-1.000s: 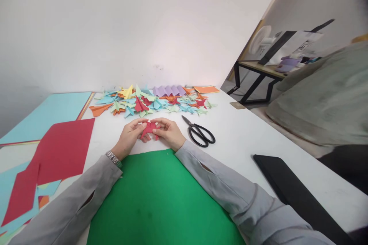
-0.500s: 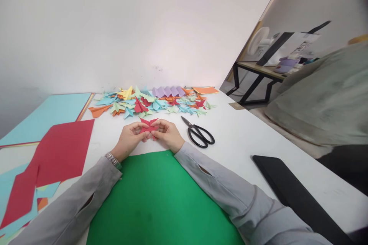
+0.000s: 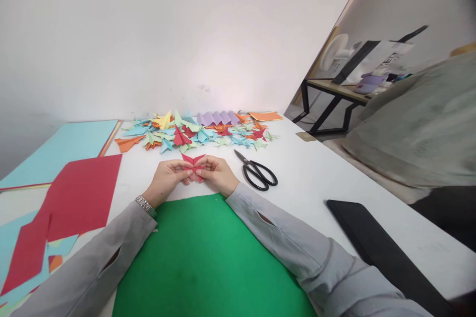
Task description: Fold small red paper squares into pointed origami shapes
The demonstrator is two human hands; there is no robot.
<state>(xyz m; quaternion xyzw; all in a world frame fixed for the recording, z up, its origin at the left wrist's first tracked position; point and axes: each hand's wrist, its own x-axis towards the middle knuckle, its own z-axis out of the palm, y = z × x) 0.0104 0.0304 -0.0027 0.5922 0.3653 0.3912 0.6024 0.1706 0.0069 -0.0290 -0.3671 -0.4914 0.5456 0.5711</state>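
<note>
A small piece of folded red paper [image 3: 194, 159] is pinched between both hands above the white table, its pointed tips sticking up past the fingers. My left hand [image 3: 168, 178] grips its left side with thumb and forefinger. On the other side, my right hand [image 3: 218, 174] holds it the same way. The fingers hide much of the paper's lower part. Below the hands lies a green sheet [image 3: 208, 257]. Black-handled scissors [image 3: 256, 171] rest just right of my right hand.
Folded paper pieces in several colours, with a purple pleated strip [image 3: 218, 118], lie along the wall. Red sheets [image 3: 85, 193] and a light blue sheet [image 3: 70, 143] are at the left. A black flat object [image 3: 372, 237] lies right. Beyond the table is a person's clothing [image 3: 416, 119].
Both hands keep hold of the red paper in nearly the same place. The thumbs have shifted slightly, and a little more of its pointed upper part shows.
</note>
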